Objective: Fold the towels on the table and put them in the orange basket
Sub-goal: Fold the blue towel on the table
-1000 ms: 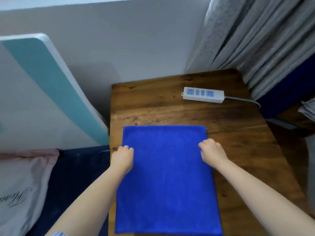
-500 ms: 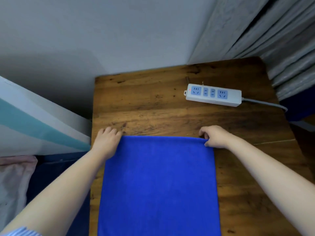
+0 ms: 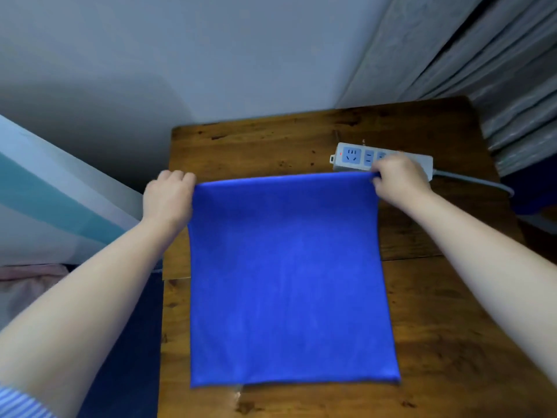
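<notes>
A bright blue towel (image 3: 286, 279) lies lengthwise on the wooden table (image 3: 437, 327), its near edge flat on the wood. Its far edge is raised off the table and stretched taut. My left hand (image 3: 168, 197) grips the far left corner with curled fingers. My right hand (image 3: 398, 179) pinches the far right corner, just in front of the power strip. The orange basket is not in view.
A white power strip (image 3: 358, 155) with blue sockets lies at the table's back right, its grey cable (image 3: 479, 185) running off right. A wall stands behind, grey curtains (image 3: 497, 70) at the right, a white-and-teal board (image 3: 45, 206) leans at the left.
Both hands slid from the towel's sides up to its far corners, took hold of them and lifted the far edge off the table.
</notes>
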`<state>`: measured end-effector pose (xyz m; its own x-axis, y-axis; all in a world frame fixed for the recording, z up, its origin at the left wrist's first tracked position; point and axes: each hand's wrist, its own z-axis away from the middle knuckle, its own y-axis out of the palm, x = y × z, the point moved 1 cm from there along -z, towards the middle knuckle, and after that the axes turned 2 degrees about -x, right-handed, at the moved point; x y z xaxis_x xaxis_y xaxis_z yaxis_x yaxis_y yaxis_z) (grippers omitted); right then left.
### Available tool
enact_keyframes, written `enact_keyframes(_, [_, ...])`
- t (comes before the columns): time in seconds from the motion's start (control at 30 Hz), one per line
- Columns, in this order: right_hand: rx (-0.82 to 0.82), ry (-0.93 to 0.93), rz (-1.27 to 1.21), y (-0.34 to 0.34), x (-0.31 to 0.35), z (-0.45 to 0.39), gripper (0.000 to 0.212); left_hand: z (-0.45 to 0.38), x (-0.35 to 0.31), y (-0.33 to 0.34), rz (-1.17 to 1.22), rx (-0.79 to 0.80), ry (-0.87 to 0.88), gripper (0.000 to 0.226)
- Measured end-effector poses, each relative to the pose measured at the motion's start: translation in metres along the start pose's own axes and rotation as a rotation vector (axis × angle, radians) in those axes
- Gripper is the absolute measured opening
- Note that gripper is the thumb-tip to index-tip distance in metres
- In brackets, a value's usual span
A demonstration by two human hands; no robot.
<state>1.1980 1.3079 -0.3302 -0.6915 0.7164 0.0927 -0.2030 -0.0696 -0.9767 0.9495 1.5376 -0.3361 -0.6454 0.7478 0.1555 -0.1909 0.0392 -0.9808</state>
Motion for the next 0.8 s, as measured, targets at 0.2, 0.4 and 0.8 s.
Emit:
enact_keyframes(0.2, [-0.562,-0.233,-0.111,-0.022,-0.002,0.046,0.021,0.031,0.018,-0.014,0.175,-0.346,0.107,0.011])
enact_keyframes(0.4, [-0.520,-0.386,-0.045,0.023,-0.024,0.140,0.026,0.115,0.027,0.022,0.257,-0.332,0.346,0.017])
enact_keyframes(0.8, [-0.413,-0.295,-0.064,0.081,-0.030,0.232,0.020,0.206,0.015,0.050,0.169,-0.183,0.484,0.016])
